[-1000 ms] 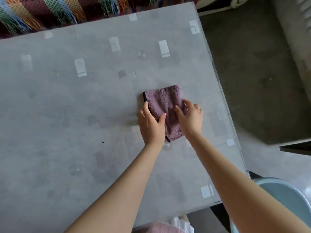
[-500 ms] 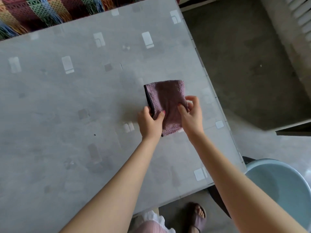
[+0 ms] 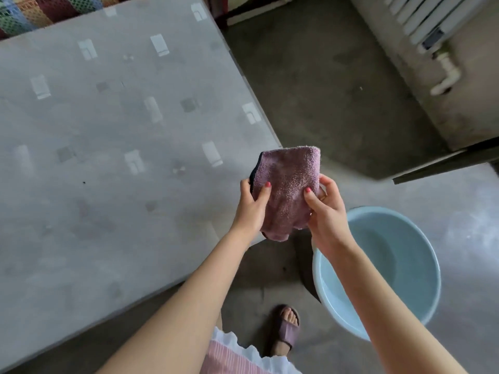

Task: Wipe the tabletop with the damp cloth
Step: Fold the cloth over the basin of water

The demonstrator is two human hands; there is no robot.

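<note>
Cloth (image 3: 286, 190) was up in the air, off the tabletop (image 3: 113, 163), held by both hands just past the table's near right corner. It was purple, fuzzy & folded into a thick pad, w/ a dark edge on its left side. Left hand (image 3: 249, 209) pinched the left side, thumb on top w/ pink nail showing, fingers curled behind. Right hand (image 3: 324, 209) pinched the right side the same way, thumb on front, other fingers wrapped round the back. So both grips were pressed on the cloth, not spread.

Below & to the right sat a pale blue basin (image 3: 421, 292) on the floor (image 3: 337, 90). Looked like a bit of water inside, but hard to be sure. One foot in a purple sandal (image 3: 286, 330) stood near it. A white radiator (image 3: 415, 17) was by the far wall, & a bright knit blanket (image 3: 32, 9) lay past the table's far edge.

Step in hand, my guess: a break in the wiping, w/ the cloth being turned, refolded or taken to the basin for a rinse. No wet streaks could be made out on the top, so can't tell how much was done.

Next move prob. needs either a dip & squeeze over the basin, or the pad set flat back on the table w/ one hand pushing down. Cloth should be damp, not drippy. Squeeze it low over the basin so water doesn't splash the floor or the foot.
</note>
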